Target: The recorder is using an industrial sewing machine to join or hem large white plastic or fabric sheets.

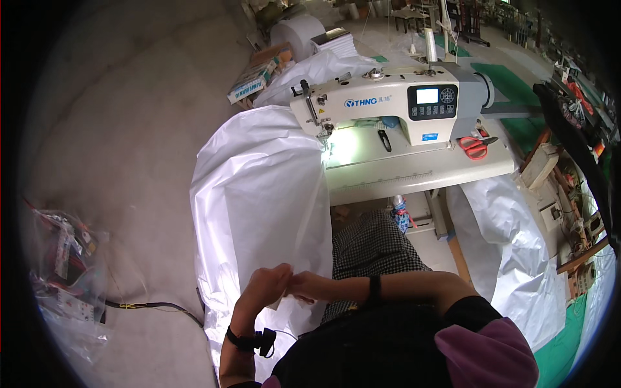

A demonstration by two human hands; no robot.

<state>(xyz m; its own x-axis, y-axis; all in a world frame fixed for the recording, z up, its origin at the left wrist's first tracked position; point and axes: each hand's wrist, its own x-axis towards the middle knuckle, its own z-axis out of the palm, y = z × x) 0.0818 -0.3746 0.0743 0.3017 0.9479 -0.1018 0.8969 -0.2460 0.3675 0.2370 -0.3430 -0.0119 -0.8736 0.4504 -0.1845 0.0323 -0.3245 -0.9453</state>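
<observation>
in the head view, the left hand [266,284] and the right hand [309,286] meet at the near side, left of the middle, over a large glossy white sheet [259,187]. the fingers of both hands are curled in and touch or nearly touch. a small pale flap [277,303] shows just below them; i cannot tell which hand grips it, or whether it belongs to the sheet. a black band [374,290] circles the right wrist, and a dark strapped device [249,341] sits on the left.

the white sheet spreads from under the hands to the far side, its far right edge beside the lit needle area of a white sewing machine [369,100]. on the machine's bed lie small black snips [385,140] and, farther right, red-handled scissors [475,149]. a checked cloth [375,246] covers the lap, with a bottle [400,213] beyond it. another white sheet [517,258] hangs in folds on the right. at the left, a clear plastic bag [71,278] of mixed things lies on the floor, near a black cable [155,304].
</observation>
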